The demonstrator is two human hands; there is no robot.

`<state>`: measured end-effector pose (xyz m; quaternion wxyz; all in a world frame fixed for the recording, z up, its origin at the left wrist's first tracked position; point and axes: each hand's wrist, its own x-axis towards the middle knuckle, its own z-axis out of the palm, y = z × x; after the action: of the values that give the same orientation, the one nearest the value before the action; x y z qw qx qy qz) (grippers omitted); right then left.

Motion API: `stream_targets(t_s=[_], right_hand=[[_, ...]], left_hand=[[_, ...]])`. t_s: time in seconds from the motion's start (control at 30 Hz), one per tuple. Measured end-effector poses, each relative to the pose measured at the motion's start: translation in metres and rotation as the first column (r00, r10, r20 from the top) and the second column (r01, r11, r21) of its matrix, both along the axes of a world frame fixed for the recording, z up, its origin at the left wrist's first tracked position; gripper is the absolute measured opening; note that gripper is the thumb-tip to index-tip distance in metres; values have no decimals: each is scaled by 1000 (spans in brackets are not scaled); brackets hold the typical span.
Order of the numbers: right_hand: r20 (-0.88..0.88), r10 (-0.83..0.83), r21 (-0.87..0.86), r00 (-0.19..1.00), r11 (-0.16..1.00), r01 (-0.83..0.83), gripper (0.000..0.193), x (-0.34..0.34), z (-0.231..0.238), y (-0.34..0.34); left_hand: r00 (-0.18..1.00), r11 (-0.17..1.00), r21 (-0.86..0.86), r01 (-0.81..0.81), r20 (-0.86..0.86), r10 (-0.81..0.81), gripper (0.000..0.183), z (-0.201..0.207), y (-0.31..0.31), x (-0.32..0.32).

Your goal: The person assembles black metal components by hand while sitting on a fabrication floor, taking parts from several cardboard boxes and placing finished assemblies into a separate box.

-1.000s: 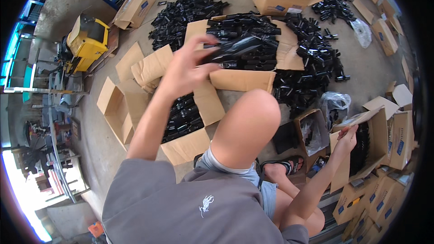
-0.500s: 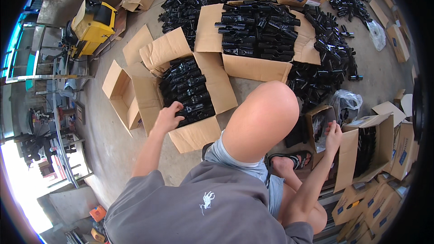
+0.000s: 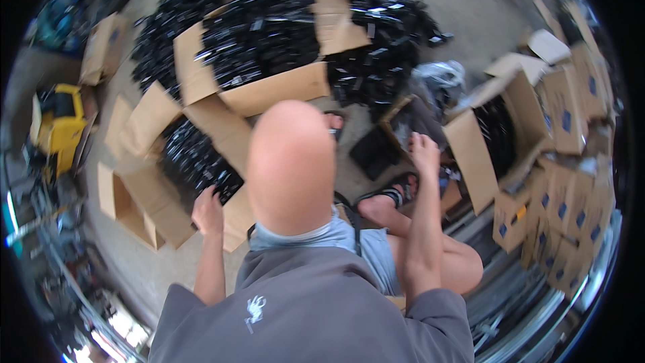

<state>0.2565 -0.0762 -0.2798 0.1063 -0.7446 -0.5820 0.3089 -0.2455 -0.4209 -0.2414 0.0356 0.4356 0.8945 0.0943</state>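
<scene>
My left hand (image 3: 208,212) is at the near edge of an open cardboard box (image 3: 153,210) holding rows of glossy black tubular parts (image 3: 195,154). Its fingers are bent and apart, with nothing visible in them. My right hand (image 3: 424,153) is over a small box lined with clear plastic (image 3: 403,121), right of my raised knee. Motion blur smears its curled fingers, and I cannot tell whether they hold anything. Beyond the knee stands a larger open box (image 3: 279,91) heaped with the same black parts (image 3: 262,33).
Loose piles of black parts (image 3: 386,47) lie around the boxes. At right are another open carton (image 3: 470,158) and stacked cartons (image 3: 557,195). A clear plastic bag (image 3: 440,77) lies nearby. A yellow machine (image 3: 60,124) stands at far left, and metal bars (image 3: 524,309) lie lower right.
The view has turned to the right, so the boxes and piles appear further left. My left hand has drawn back from over the black parts to the box's near edge. My right hand remains near the small box.
</scene>
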Motion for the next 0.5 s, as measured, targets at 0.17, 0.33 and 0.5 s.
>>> stream_targets(t_s=[0.17,0.33,0.5], right_hand=[[-3,-122,-73,992,990,122,38,7,-12,-6],[64,-148,148,987,979,137,36,-7,0,-8],[179,210,151,961,960,-238,27,-48,6,-31]], left_hand=[[996,996,38,83,-40,-81,18,9,12,5],[996,994,62,86,28,-88,8,9,34,5],[990,994,-31,109,92,-105,13,14,41,-1]])
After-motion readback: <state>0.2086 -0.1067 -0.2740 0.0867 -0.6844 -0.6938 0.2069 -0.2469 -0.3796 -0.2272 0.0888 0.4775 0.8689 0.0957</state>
